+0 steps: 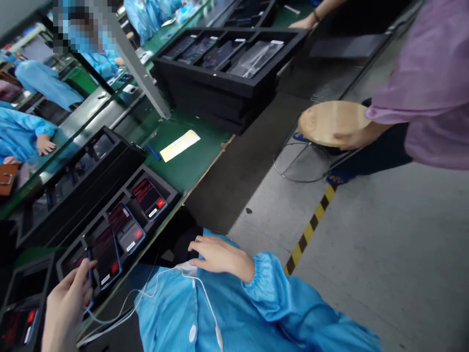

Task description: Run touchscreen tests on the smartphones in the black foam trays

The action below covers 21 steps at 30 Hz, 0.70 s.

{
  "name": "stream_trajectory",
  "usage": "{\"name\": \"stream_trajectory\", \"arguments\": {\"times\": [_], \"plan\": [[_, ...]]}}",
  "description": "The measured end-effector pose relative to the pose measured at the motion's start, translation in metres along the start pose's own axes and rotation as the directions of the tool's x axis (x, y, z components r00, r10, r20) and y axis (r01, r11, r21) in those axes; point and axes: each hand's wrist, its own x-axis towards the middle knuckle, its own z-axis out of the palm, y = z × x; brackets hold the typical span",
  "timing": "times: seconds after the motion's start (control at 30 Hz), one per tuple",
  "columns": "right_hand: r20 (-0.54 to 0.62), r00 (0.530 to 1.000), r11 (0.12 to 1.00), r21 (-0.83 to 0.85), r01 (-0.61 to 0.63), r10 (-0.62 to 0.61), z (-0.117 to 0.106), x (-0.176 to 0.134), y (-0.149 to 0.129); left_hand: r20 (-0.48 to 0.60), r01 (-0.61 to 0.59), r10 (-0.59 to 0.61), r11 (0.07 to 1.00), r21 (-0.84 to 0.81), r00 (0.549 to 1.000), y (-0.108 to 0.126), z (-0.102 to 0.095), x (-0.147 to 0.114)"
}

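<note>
My left hand [69,296] is at the lower left, fingers closed on the edge of a smartphone [90,278] in the black foam tray [175,196]. That phone is seen nearly edge-on, and my fingers partly cover it. Beside it in the tray lie several more smartphones, including one with a dark screen and red marks [106,256], one with a greyish lower screen [126,227] and one with red text [149,198]. My right hand [222,256] rests on my blue smock [172,308], fingers loosely stretched, near a white cable [205,293].
Behind the tray stands a stack of black trays [84,195]; a taller stack [208,93] sits farther along the green bench [198,166]. A yellow paper strip [179,145] and blue pen [154,152] lie between. At right, a person in purple holds a round wooden stool [330,122].
</note>
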Motion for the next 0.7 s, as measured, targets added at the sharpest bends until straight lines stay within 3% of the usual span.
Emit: {"name": "stream_trajectory", "arguments": {"times": [0.07, 0.2, 0.27, 0.33, 0.4, 0.47, 0.57, 0.7], "plan": [[0.001, 1.0, 1.0, -0.001, 0.028, -0.028, 0.004, 0.002, -0.007, 0.082, 0.071, -0.052, 0.968, -0.243, 0.995, 0.008, 0.008, -0.018], [-0.015, 0.989, 0.978, 0.143, 0.151, -0.15, -0.001, 0.006, -0.019, 0.247, 0.167, -0.052, 0.865, -0.473, 0.968, 0.012, 0.022, -0.042], [-0.084, 0.974, 0.926, 0.302, 0.225, -0.21, -0.018, 0.012, -0.021, 0.328, 0.217, -0.038, 0.82, -0.529, 0.944, 0.003, 0.035, -0.053], [-0.211, 0.95, 0.882, 0.368, 0.295, -0.23, -0.045, 0.026, -0.024, 0.468, 0.302, -0.024, 0.792, -0.53, 0.883, -0.009, 0.055, -0.065], [-0.361, 0.903, 0.876, 0.327, 0.355, -0.231, -0.075, 0.054, -0.027, 0.605, 0.414, -0.02, 0.747, -0.521, 0.796, -0.019, 0.079, -0.076], [-0.465, 0.85, 0.894, 0.226, 0.386, -0.249, -0.1, 0.096, -0.03, 0.658, 0.496, -0.02, 0.675, -0.547, 0.753, -0.025, 0.104, -0.083], [-0.485, 0.795, 0.911, -0.011, 0.411, -0.365, -0.12, 0.172, -0.033, 0.643, 0.528, -0.02, 0.591, -0.61, 0.766, -0.029, 0.138, -0.083], [-0.39, 0.812, 0.9, -0.151, 0.409, -0.435, -0.116, 0.247, -0.032, 0.624, 0.541, -0.024, 0.526, -0.657, 0.781, -0.029, 0.171, -0.075]]}}
